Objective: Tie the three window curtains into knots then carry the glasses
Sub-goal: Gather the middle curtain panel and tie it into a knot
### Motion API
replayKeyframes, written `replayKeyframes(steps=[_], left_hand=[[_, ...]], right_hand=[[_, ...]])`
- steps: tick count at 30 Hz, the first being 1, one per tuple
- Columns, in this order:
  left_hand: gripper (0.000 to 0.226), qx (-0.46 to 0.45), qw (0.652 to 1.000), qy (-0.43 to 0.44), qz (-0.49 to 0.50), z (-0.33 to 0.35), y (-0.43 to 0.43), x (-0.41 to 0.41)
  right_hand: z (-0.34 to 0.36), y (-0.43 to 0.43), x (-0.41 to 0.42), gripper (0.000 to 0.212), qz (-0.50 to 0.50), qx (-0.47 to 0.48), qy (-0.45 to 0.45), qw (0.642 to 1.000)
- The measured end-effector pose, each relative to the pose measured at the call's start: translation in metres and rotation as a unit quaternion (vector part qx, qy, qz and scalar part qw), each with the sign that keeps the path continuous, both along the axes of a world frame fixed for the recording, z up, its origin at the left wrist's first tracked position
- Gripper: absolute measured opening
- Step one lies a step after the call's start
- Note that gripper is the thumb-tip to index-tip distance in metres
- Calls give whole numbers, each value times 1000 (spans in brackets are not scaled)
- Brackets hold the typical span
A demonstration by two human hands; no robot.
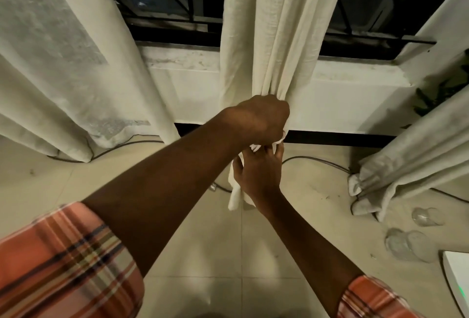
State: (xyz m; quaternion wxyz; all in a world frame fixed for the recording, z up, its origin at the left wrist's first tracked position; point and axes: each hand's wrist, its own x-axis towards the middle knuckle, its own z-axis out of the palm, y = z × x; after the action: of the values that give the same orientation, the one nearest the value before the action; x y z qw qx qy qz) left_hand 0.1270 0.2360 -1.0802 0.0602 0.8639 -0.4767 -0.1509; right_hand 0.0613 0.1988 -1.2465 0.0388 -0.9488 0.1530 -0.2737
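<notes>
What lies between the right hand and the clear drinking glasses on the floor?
Head view: only beige floor tile separates the right hand from the clear drinking glasses. The dark cable and right cream curtain lie farther back.

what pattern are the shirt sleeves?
Plaid: the sleeves are orange-pink with dark and pale stripes, clearest in the head view on the left arm.
</notes>
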Motion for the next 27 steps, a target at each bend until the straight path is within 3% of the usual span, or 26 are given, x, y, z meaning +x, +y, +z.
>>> replayKeyframes(steps=[4,7,9,14,17,19,21,23,25,27], left_hand=[[40,6,998,57,0,4,-3,-1],[39,18,995,100,-1,9,-6,-5],[37,25,989,148,10,13,-6,-6],[32,28,949,306,73,18,5,-3],[36,-8,937,334,102,17,8,2],[34,-45,932,340,119,16,8,6],[31,-68,941,303,132,14,8,10],[31,-80,946,285,136,12,6,12],[31,-79,945,289,130,11,1,11],[32,-73,952,272,122,11,-3,7]], right_hand=[[-12,-12,13,17,8,-19,-49,999],[-23,-17,22,11,3,-106,-99,989],[-37,-19,24,12,-6,-85,-112,990],[-103,-10,7,21,-35,65,105,992],[-125,6,-5,23,-72,111,185,974],[-146,4,-25,36,-127,176,242,946],[-171,10,-43,55,-129,145,371,908],[-175,17,-56,68,-85,85,436,892],[-163,29,-59,70,-49,118,446,886],[-146,37,-58,68,-55,114,391,912]])
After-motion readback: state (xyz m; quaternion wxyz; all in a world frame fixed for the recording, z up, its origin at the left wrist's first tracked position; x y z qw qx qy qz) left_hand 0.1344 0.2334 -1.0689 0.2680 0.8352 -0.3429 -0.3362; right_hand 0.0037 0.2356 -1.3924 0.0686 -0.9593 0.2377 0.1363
